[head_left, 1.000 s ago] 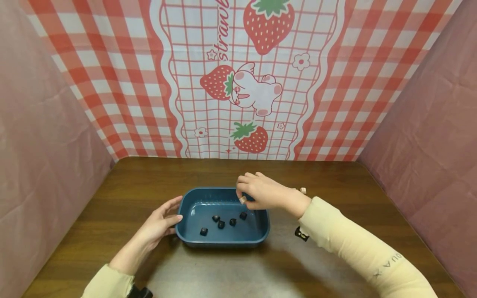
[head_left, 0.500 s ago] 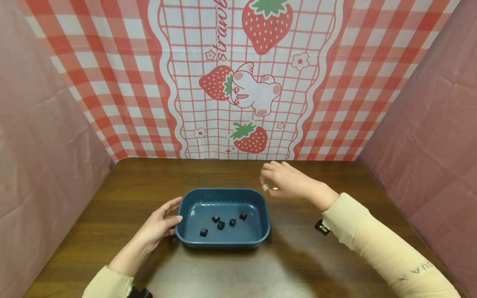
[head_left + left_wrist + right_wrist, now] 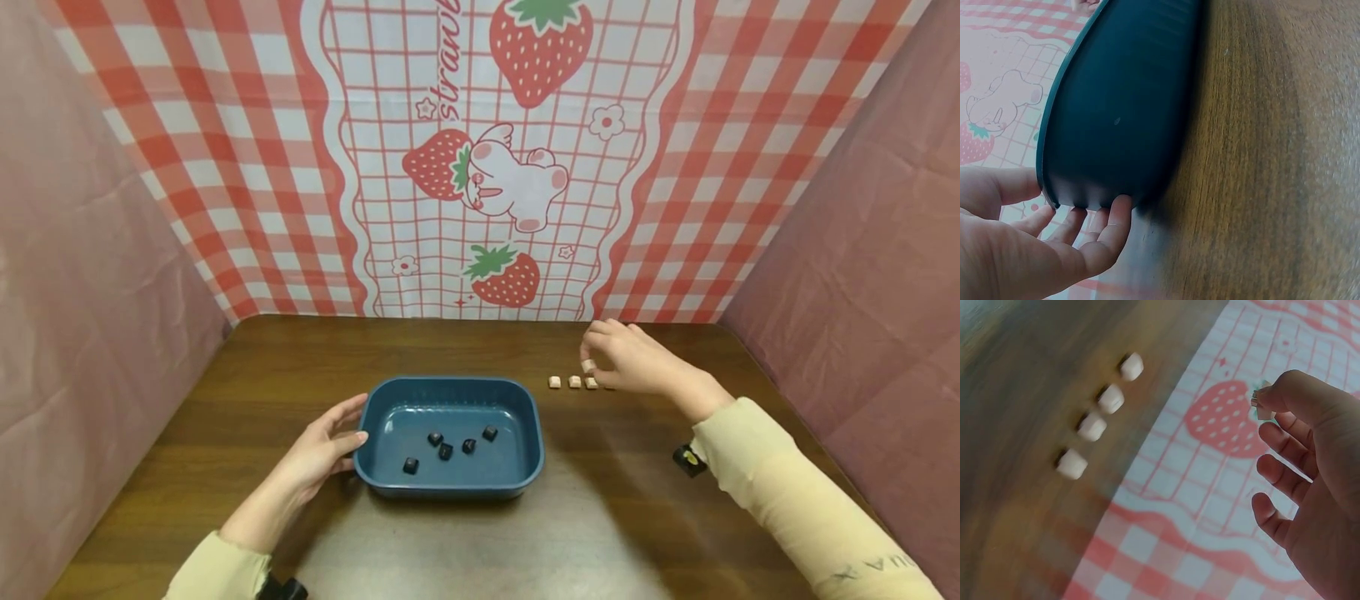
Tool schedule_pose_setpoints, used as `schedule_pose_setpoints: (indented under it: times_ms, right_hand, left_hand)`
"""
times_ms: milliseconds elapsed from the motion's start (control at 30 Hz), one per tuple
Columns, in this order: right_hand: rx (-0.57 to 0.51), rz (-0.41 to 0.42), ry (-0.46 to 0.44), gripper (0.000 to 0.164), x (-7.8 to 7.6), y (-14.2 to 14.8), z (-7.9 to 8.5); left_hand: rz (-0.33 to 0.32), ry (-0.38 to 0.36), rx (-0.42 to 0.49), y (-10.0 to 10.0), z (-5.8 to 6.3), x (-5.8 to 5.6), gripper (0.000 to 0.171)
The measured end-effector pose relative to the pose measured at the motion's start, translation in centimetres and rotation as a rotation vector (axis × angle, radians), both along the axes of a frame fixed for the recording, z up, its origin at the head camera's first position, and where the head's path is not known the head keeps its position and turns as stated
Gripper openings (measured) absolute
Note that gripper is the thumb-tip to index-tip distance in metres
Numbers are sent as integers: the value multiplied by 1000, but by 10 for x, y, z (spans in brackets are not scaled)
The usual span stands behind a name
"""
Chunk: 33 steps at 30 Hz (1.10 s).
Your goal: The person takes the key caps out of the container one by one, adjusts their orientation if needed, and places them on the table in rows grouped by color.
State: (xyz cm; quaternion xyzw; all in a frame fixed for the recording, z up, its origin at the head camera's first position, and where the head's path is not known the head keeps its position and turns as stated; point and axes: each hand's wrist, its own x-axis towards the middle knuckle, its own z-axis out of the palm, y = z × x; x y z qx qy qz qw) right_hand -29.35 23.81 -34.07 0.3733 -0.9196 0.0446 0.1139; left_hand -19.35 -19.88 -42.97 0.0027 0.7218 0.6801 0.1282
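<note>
A blue plastic tub (image 3: 448, 482) stands on the table with several black keycaps (image 3: 446, 452) scattered over its floor. My left hand (image 3: 324, 450) grips the tub's left end, thumb at the rim and fingers against the outer wall (image 3: 1116, 144). To the tub's right, my right hand (image 3: 637, 362) pinches a cream keycap (image 3: 1264, 411) between thumb and forefinger, above the table; its other fingers are loosely bent. Below that hand, several cream keycaps (image 3: 1091, 426) lie in a spaced row, the rightmost partly hidden by the hand in the head view.
The brown wooden table (image 3: 300, 358) reaches back to a red-checked strawberry cloth (image 3: 510, 192). Pink cloth walls (image 3: 112, 250) stand on the left and right. Wooden surface lies in front of the tub and to its right.
My right hand has moved right from over the tub to above the row, carrying the cream keycap. The row has come into sight. My left hand and the tub stay put.
</note>
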Motion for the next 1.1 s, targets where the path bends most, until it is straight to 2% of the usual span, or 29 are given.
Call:
schedule_pose_setpoints:
  times_ms: [300,600,867,1100]
  right_hand:
    - [25,-118,-41,16,-10,31,-22]
    - [14,-219,-86,8,-20,55,-49]
    - [18,-291,-113,9,-31,70,-69]
    - [2,-348,-168,9,-34,75,-83]
  left_hand:
    - [5,-7,3,0,-1,-3,58]
    - [5,-10,-7,0,-1,-2,58]
    - [3,-7,-3,0,-1,-2,58]
    - [2,-7,3,0,-2,-2,59]
